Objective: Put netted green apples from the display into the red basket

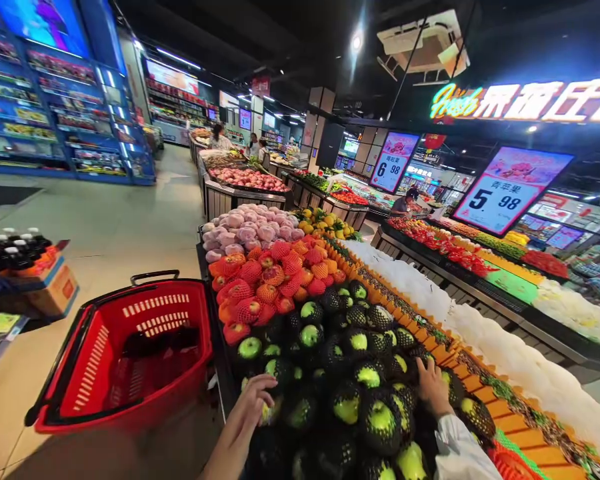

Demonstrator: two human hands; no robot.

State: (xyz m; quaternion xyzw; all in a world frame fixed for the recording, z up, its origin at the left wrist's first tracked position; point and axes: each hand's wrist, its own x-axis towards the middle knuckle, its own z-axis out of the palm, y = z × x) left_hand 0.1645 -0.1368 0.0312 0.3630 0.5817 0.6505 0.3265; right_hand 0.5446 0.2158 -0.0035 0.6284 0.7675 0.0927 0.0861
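Green apples (381,417) in black foam nets fill the near part of the display. At its left side, my left hand (253,403) lies over a green apple (270,412), with the fingers loosely bent and apart. Across the pile, my right hand (434,388) reaches out from a light grey sleeve, its fingers spread and touching the netted apples near the orange divider (473,377). Neither hand has visibly lifted an apple. The undersides of both hands are hidden.
A red shopping basket (87,363) stands left of the display, with something dark inside. Beyond the green apples lie fruits in red nets (280,267) and pink-wrapped fruits (250,227). White-wrapped produce (485,330) runs along the right. Bottles (13,250) stand at far left.
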